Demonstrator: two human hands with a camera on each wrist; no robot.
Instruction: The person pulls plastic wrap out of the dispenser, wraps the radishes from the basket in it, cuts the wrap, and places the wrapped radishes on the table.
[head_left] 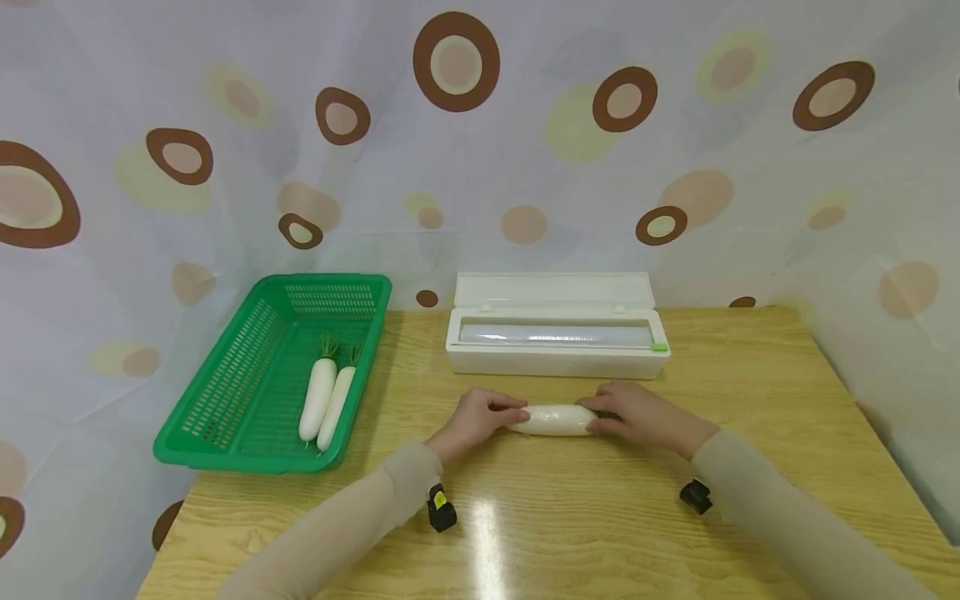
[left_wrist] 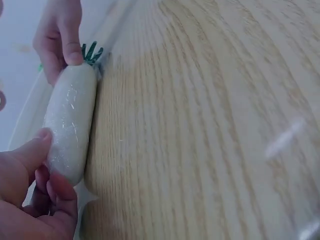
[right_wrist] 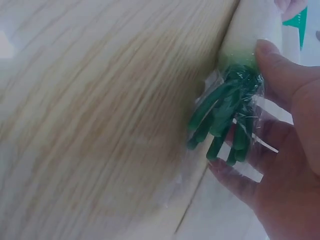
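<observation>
A white radish [head_left: 557, 420] wrapped in clear plastic film lies sideways on the wooden table, between both hands. My left hand [head_left: 480, 419] grips its tip end, the thumb on top and the fingers curled underneath in the left wrist view. At the leafy end, my right hand [head_left: 636, 414] holds the radish with the thumb against its top. Cut green stems [right_wrist: 225, 115] stick out there, covered by loose clear film [right_wrist: 187, 160]. Just behind the radish stands a white cling film box [head_left: 555, 362] with its lid raised and a film roll [head_left: 555, 335] inside.
A green plastic basket [head_left: 247, 461] stands at the left of the table [head_left: 600, 525], with two white radishes [head_left: 319, 398] lying along its right side. A green slider [head_left: 659, 347] sits on the box's right front edge. A patterned curtain [head_left: 525, 167] hangs behind the table.
</observation>
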